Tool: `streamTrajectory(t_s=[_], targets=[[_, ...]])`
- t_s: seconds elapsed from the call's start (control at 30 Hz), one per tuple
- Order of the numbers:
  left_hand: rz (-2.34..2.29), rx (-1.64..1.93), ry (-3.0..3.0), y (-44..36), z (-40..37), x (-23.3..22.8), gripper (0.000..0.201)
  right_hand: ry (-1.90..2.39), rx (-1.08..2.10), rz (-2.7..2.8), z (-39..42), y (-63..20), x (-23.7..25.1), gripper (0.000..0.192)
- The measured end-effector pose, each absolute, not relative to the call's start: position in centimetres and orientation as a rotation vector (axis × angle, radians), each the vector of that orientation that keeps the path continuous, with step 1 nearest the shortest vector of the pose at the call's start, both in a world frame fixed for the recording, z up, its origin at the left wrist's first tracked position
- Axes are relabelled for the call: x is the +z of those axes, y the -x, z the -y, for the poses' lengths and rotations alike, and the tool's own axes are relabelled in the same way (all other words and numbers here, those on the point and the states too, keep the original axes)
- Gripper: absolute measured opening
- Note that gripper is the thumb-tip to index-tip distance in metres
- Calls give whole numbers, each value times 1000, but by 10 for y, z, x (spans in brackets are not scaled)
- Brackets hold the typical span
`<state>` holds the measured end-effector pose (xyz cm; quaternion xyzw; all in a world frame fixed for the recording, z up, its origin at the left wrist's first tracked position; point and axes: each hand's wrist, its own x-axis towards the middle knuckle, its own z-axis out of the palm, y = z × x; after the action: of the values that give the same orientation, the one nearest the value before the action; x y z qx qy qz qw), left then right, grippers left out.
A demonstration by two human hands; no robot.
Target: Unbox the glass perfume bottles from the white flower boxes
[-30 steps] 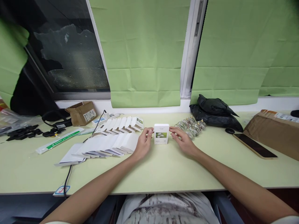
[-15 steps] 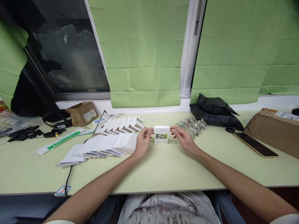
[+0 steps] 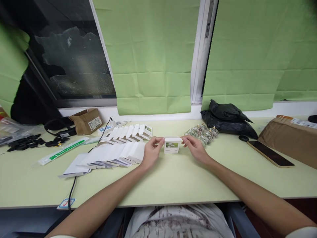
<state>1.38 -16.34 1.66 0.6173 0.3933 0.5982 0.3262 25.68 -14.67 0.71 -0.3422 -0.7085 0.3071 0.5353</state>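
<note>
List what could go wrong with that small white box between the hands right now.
The small white box is held only by fingertips of the left hand and right hand, so it might slip or tip over. The glass bottles lie just behind the right hand; a backward nudge could scatter them. The fanned flat cartons sit beside the left hand, and a sweep could knock them out of order.

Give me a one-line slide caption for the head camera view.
Left hand and right hand grip a small white flower-print box on a pale green desk.
</note>
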Motion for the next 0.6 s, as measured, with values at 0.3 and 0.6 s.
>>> streamTrajectory(t_s=[0.3, 0.6], targets=[[-1030, 1501, -1662, -13, 167, 19, 25, 809, 770, 1628, 144, -259, 5, 30], [-1079, 1439, -1738, -12, 169, 21, 30, 853, 537, 1777, 152, -259, 9, 24]])
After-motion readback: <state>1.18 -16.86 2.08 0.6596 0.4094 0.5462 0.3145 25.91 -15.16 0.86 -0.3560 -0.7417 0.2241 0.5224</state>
